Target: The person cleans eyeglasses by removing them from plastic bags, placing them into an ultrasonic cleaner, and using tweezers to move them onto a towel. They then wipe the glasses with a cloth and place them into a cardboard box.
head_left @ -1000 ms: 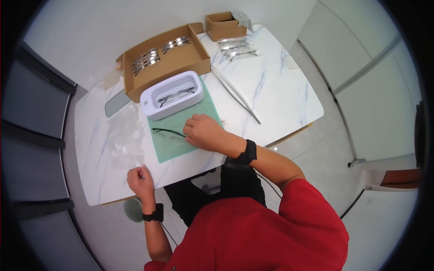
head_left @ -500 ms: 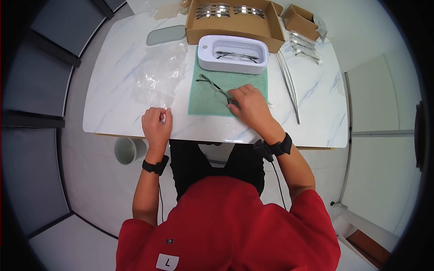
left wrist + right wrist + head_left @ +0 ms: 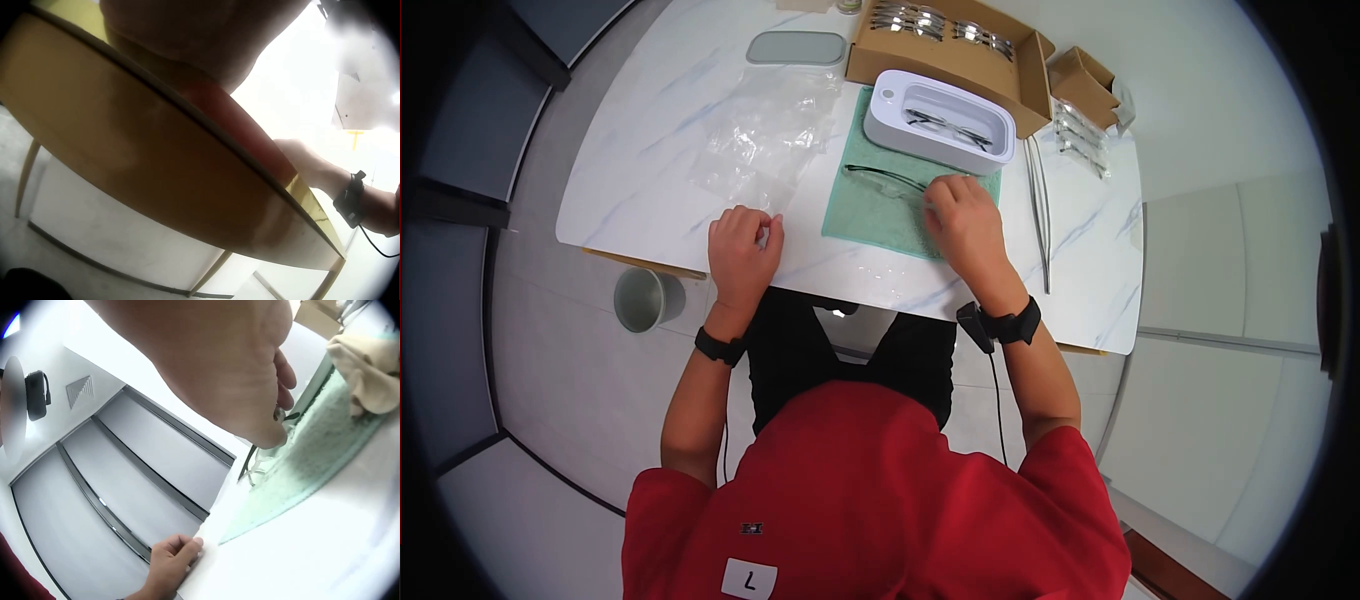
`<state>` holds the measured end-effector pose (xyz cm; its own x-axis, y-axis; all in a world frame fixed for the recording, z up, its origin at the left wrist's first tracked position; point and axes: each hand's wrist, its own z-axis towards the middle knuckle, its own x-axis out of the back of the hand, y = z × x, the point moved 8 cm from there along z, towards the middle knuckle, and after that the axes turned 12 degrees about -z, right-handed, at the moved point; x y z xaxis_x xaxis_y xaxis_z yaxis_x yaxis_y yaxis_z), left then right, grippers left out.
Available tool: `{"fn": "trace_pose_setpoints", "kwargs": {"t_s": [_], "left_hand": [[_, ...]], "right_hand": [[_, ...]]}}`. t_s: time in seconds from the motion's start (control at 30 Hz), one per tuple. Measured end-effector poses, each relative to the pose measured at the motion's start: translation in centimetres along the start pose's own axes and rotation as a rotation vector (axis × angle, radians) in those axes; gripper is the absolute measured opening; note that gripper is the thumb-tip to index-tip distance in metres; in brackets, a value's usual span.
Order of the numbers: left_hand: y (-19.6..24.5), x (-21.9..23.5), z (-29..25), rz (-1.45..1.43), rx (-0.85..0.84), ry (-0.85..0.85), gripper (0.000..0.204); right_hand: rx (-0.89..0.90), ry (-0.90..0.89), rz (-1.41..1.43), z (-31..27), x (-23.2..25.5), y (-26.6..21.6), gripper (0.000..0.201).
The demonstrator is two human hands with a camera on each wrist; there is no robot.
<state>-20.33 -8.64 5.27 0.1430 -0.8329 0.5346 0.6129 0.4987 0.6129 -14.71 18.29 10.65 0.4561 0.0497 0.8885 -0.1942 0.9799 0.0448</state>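
Note:
My right hand [image 3: 965, 225] pinches one end of a pair of eyeglasses [image 3: 880, 174] with thumb and fingertips, low over a green cloth [image 3: 870, 218]. The dark, thin part of the eyeglasses points left, while the gripped end is mostly hidden behind the fingers. In the right wrist view, clear parts of the eyeglasses [image 3: 253, 472] show below the thumb. My left hand [image 3: 743, 255] rests at the table's front edge, fingers loosely curled, close to a clear plastic bag [image 3: 760, 130]. Behind the cloth's middle, a white cleaning tub [image 3: 940, 145] contains another pair of eyeglasses [image 3: 948, 128].
An open cardboard box [image 3: 1030, 95] with several eyeglasses stands at the back, a smaller carton [image 3: 1085, 85] beside it. Bagged eyeglasses [image 3: 1082, 138] and long pale strips [image 3: 1040, 215] lie right. A grey lid [image 3: 795, 47] lies back left; a bin [image 3: 648, 300] stands below.
The head view has swung round and shifted. The eyeglasses in my right hand turned to a diagonal, then back to nearly level. My left hand stays at the table's front edge.

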Motion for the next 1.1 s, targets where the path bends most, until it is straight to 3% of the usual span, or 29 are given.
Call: {"fn": "trace_pose_setpoints", "kwargs": {"t_s": [0.07,0.47,0.57,0.77,0.87,0.97,1.07,1.1], "left_hand": [[-0.1,0.0,0.0,-0.012,0.009,-0.003,0.02],[-0.1,0.4,0.0,-0.032,0.005,0.018,0.021],[-0.2,0.4,-0.1,-0.021,0.0,0.026,0.021],[-0.6,0.1,-0.3,0.009,0.017,0.011,0.019],[-0.7,0.1,-0.3,0.014,0.014,0.014,0.019],[-0.7,0.1,-0.3,0.014,0.011,0.017,0.019],[-0.7,0.1,-0.3,0.009,0.016,0.019,0.019],[-0.7,0.1,-0.3,0.009,0.018,0.018,0.019]], "right_hand": [[0.084,-0.021,0.003,-0.6,-0.4,-0.9,0.02],[0.018,-0.111,0.099,-0.1,-1.2,-0.4,0.019],[-0.092,-0.209,0.157,0.1,-1.6,1.1,0.019],[-0.49,-0.468,0.865,-1.8,-5.5,4.9,0.024],[-0.65,-0.535,0.873,-2.6,-5.7,5.8,0.021],[-0.434,-0.436,0.487,-1.6,-4.0,5.5,0.017],[-0.23,-0.248,0.249,-0.4,-2.0,4.3,0.016],[-0.248,-0.232,0.266,-0.1,-1.7,4.1,0.016]]}}
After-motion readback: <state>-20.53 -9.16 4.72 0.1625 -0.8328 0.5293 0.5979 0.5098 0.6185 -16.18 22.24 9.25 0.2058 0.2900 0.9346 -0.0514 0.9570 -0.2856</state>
